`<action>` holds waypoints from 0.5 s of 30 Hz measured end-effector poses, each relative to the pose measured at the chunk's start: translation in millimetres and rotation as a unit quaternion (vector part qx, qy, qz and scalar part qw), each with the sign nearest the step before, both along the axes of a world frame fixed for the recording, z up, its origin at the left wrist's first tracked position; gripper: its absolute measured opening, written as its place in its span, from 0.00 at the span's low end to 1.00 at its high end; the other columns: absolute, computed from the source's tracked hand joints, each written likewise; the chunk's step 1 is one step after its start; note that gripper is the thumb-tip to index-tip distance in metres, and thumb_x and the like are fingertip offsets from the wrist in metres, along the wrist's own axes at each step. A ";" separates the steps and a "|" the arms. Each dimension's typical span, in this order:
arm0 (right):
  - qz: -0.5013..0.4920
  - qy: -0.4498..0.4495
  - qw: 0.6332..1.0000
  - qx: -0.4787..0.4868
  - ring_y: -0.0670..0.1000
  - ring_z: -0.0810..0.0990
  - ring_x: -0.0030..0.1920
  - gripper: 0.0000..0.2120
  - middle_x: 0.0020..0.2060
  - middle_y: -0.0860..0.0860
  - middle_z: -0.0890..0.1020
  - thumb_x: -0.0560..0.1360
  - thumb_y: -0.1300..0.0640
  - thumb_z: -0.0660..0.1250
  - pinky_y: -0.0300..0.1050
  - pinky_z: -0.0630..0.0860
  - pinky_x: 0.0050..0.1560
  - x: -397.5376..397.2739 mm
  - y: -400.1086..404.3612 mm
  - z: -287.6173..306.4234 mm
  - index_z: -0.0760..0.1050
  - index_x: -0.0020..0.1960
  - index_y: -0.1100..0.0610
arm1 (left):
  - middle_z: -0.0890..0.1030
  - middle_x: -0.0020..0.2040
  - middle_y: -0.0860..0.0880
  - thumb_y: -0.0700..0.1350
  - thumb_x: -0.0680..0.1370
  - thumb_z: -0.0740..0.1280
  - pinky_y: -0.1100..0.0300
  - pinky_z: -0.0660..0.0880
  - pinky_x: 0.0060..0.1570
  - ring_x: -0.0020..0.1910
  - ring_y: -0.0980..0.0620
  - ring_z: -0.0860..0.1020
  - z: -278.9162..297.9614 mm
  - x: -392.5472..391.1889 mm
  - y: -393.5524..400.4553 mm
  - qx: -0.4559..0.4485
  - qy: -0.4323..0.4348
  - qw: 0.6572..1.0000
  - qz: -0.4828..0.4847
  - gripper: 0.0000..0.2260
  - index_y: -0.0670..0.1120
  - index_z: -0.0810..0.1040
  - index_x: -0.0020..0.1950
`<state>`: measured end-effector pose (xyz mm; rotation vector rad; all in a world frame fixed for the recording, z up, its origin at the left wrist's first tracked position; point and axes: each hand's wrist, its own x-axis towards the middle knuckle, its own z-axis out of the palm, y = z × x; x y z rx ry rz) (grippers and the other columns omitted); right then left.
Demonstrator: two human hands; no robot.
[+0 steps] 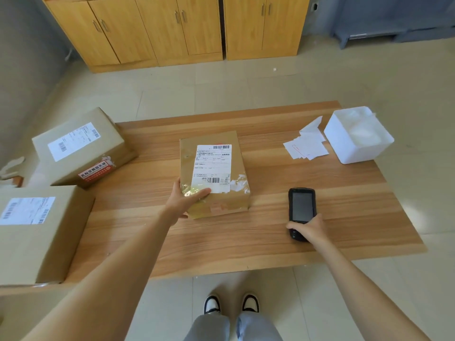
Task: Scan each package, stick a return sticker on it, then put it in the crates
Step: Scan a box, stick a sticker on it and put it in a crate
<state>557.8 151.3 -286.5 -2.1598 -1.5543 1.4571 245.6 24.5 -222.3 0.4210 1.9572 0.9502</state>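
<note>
A small taped cardboard package (214,153) with a white shipping label lies in the middle of the wooden table (270,242). My left hand (183,201) grips its near left corner, thumb on top. My right hand (309,228) is closed around the lower end of a black handheld scanner (301,205), which lies flat on the table to the right of the package, screen up. A loose pile of white stickers (306,146) lies at the far right, beside a white foam box (357,136).
Two larger cardboard boxes stand at the left: one with a red sticker (81,147) at the table's far left corner, another (34,232) nearer me. Wooden cabinets (172,30) line the back wall. My feet are under the table's near edge.
</note>
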 end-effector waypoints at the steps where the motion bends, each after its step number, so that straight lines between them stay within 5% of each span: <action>1: -0.026 0.058 0.998 -0.012 0.55 0.74 0.52 0.31 0.56 0.58 0.76 0.65 0.59 0.78 0.48 0.72 0.50 -0.3 1.9 5.0 0.68 0.62 0.64 | 0.77 0.60 0.54 0.57 0.66 0.78 0.53 0.78 0.42 0.51 0.51 0.80 0.4 -0.5 -0.6 0.000 -0.004 1.000 -0.003 0.40 0.58 0.58 0.71; 9: -0.151 0.421 0.885 -0.130 0.59 0.82 0.50 0.18 0.51 0.60 0.81 0.67 0.65 0.75 0.50 0.82 0.49 -43.7 -2.2 88.5 0.77 0.56 0.64 | 0.78 0.59 0.51 0.54 0.65 0.79 0.49 0.81 0.47 0.53 0.49 0.81 -4.4 -2.8 -0.6 0.029 -0.022 0.999 -0.001 0.42 0.56 0.59 0.72; 15: -0.106 0.523 0.827 -0.177 0.57 0.83 0.42 0.07 0.42 0.61 0.83 0.72 0.66 0.69 0.46 0.82 0.45 -97.7 -29.6 156.0 0.78 0.50 0.67 | 0.77 0.59 0.53 0.54 0.65 0.79 0.52 0.81 0.46 0.53 0.51 0.80 -4.4 -1.6 -1.9 0.042 -0.021 0.999 -0.004 0.42 0.57 0.57 0.73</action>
